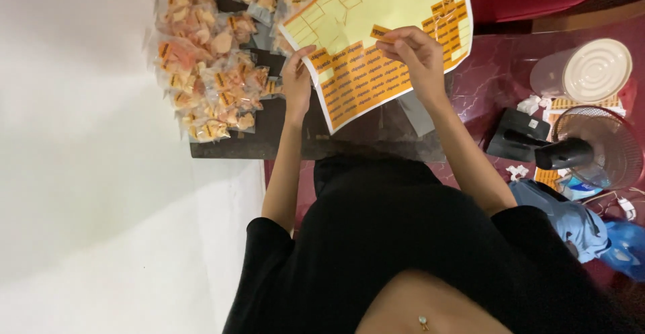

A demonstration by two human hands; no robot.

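- Your left hand (296, 78) pinched the lower left edge of a yellow sticker sheet (376, 45), its grip narrow and closed on the paper.
- Your right hand (415, 53) lay over the middle of that sheet, thumb and fingers closed on one small orange sticker (381, 33) that stood lifted at its fingertips.
- The sheet was held tilted above the dark desk (282, 139); its upper part was bare yellow backing with empty outlines, and its lower part and right edge carried rows of orange rectangular stickers.
- So the sticker sat right in your right grip, just above the sheet's middle and near your left thumb.
- Left of the sheet, a heap of small clear packets (208, 58) with pale orange contents and orange labels covered the desk, and more packets lay behind the sheet's top edge.
- To your right, on the dark red floor (490, 72), stood a clear plastic jar with a white ribbed lid (594, 70), a small fan (591, 149), and some blue cloth (571, 216).
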